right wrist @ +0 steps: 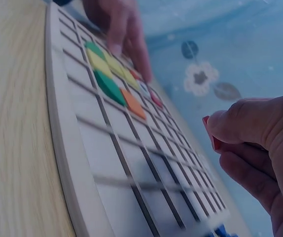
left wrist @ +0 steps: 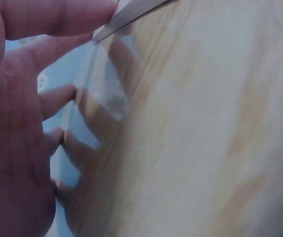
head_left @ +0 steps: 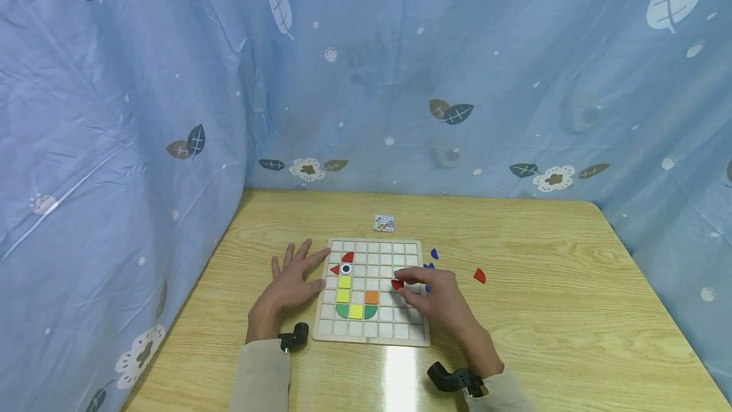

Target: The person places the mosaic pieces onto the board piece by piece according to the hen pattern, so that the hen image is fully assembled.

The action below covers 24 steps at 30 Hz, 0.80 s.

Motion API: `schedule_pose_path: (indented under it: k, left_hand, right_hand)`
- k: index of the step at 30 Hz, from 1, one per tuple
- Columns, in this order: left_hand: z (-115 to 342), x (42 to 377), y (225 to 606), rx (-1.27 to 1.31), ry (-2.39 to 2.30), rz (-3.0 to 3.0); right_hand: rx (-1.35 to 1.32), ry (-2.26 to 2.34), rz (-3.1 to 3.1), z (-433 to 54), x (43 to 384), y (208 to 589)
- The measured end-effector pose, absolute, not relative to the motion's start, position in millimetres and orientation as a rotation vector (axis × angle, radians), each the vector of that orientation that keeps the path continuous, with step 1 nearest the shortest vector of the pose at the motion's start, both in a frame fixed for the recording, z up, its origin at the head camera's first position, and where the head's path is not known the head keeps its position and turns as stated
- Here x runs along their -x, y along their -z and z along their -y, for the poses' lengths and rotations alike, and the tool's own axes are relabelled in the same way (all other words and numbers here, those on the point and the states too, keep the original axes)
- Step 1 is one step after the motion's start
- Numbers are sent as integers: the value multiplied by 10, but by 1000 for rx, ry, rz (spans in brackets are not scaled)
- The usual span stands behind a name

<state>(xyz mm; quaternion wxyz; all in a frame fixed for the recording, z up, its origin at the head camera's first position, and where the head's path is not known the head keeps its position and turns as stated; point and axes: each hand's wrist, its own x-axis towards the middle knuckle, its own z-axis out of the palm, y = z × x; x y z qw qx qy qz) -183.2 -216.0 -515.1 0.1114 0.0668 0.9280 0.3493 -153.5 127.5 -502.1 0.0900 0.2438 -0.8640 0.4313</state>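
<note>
My right hand pinches a small red piece between thumb and fingers, over the right part of a wooden grid board. The right wrist view shows the same red piece at the fingertips, above the board. My left hand lies with spread fingers by the board's left edge, index finger and thumb right at the rim. On the grid sit a red quarter-round, a red triangle, an eye tile, three yellow squares, two green quarter-rounds and an orange square.
A small picture card lies behind the board. Several blue pieces are at the board's right edge, some partly hidden by my right hand. Farther right lies another red quarter-round. A blue curtain hangs behind the wooden table.
</note>
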Motion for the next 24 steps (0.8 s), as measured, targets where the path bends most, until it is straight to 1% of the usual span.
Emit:
schedule_pose_path:
  k: [5, 17, 24]
  left_hand:
    - [2161, 1830, 5147, -198, -1017, -2725]
    - [2164, 1844, 5144, -206, -1008, -2730]
    - [2162, 1848, 5150, -193, -998, -2737]
  right_hand:
    - [-793, -1303, 2589, -1068, 1577, 5018]
    - [-849, -1369, 2696, -685, 1635, 5105]
    - [-927, -1183, 2721, -571, 1628, 5152]
